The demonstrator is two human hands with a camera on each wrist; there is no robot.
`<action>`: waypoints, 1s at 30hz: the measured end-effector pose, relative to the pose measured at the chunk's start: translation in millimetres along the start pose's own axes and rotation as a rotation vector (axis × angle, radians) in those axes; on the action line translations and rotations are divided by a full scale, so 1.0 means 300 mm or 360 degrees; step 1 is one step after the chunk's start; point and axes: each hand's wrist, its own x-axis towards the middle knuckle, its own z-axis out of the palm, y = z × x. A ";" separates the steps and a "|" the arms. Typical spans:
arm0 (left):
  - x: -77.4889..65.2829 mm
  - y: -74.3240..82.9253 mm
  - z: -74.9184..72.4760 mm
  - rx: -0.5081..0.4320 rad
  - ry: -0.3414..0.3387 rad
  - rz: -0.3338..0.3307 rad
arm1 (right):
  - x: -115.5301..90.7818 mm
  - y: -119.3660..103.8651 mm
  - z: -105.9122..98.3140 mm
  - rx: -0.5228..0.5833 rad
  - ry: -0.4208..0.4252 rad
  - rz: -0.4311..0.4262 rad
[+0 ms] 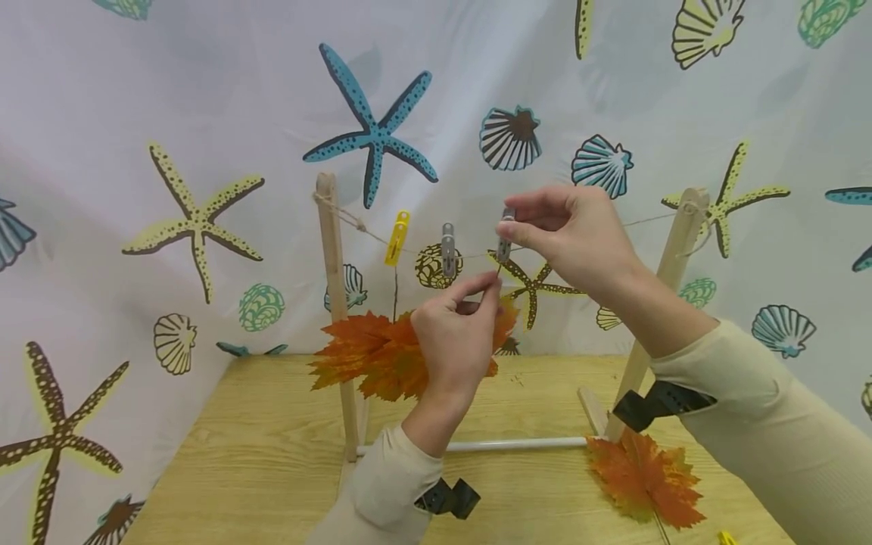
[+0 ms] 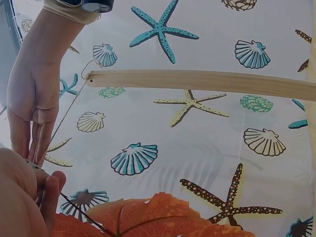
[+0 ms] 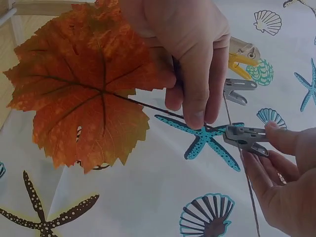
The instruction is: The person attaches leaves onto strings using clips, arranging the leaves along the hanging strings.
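My right hand (image 1: 579, 235) pinches a grey clothespin (image 3: 244, 137) between thumb and fingers, up at the string (image 3: 251, 190). Just below it, my left hand (image 1: 456, 333) pinches the thin dark stem (image 3: 158, 107) of an orange artificial maple leaf (image 3: 74, 116). The stem's end meets the clothespin's tip in the right wrist view. Further left on the string sit another grey clothespin (image 1: 448, 250) and a yellow clothespin (image 1: 397, 238). From the yellow one, a stem hangs down to an orange leaf (image 1: 361, 344). My left hand hides part of the leaves in the head view.
Two wooden posts, left (image 1: 331, 250) and right (image 1: 681, 235), carry the string. A white rod (image 1: 518, 445) joins them low down. On the wooden table (image 1: 259, 454), another orange leaf (image 1: 647, 477) lies at right, near a yellow object (image 1: 727, 538). A patterned cloth (image 1: 238, 91) hangs behind.
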 end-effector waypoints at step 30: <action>-0.016 -0.003 -0.038 0.0032 -0.0081 0.0014 | -0.027 0.017 -0.031 0.0093 -0.0090 0.0161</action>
